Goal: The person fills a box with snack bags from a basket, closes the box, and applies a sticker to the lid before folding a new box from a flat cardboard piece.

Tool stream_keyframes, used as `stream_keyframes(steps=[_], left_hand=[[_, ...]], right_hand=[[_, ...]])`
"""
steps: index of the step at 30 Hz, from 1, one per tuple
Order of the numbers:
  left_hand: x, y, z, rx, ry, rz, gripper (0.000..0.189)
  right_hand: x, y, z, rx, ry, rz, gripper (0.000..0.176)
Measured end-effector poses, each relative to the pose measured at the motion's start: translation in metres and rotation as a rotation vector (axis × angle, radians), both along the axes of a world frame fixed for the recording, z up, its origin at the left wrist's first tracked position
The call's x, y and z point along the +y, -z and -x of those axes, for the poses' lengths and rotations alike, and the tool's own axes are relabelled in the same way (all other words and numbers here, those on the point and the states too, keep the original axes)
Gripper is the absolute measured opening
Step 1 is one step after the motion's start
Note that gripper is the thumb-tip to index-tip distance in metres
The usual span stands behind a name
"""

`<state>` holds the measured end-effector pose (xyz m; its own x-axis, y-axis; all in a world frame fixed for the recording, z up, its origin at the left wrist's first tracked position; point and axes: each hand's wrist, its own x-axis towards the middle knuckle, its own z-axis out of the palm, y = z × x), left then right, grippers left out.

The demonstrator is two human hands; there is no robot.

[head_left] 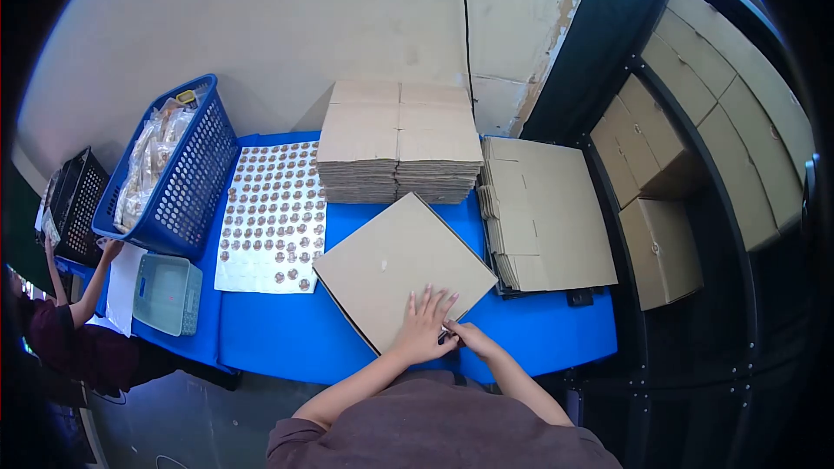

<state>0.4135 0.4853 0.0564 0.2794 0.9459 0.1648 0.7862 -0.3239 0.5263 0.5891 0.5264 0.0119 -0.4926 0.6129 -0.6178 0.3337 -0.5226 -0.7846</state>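
A closed, flat brown cardboard box sits turned cornerwise on the blue-covered table in front of me. My left hand lies on its lid near the front right edge, fingers spread, with the thumb close to my right hand. At that same edge my right hand has its fingers drawn together in a pinch. A small dark and whitish spot shows between the two hands, too small to identify. What the right fingers hold, if anything, is hidden.
Behind the box stands a stack of flattened cardboard; more cardboard lies right. To the left are a sheet of round stickers, a blue basket of bagged items and a pale green tray. Another person works far left. Boxes fill the right-hand shelves.
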Motion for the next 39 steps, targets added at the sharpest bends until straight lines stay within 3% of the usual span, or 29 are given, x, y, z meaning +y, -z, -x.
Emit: stream_keyframes(steps=[3,10,28,31,33,37,39], left_hand=[[0.000,0.004,0.001,-0.108,-0.041,-0.012,0.073],[0.003,0.014,0.000,-0.204,-0.119,-0.018,0.054],[0.005,0.013,0.000,-0.128,-0.104,-0.036,0.060],[0.004,0.010,-0.001,-0.072,-0.072,-0.028,0.060],[0.005,0.011,0.000,-0.072,-0.059,-0.017,0.059],[0.006,0.010,0.004,0.030,0.044,-0.014,0.056],[0.005,0.012,0.003,0.019,0.039,-0.015,0.054]], right_hand=[[0.003,-0.002,-0.002,0.006,0.116,0.026,0.030],[-0.011,-0.010,-0.004,0.066,0.317,-0.018,0.024],[-0.015,0.007,0.001,0.013,0.319,-0.154,0.028],[-0.016,0.006,0.001,0.063,0.348,-0.020,0.028],[-0.013,0.011,-0.003,0.146,0.356,0.199,0.026],[-0.014,0.018,-0.003,0.231,0.381,0.305,0.025],[-0.019,0.021,0.003,0.284,0.508,0.301,0.031]])
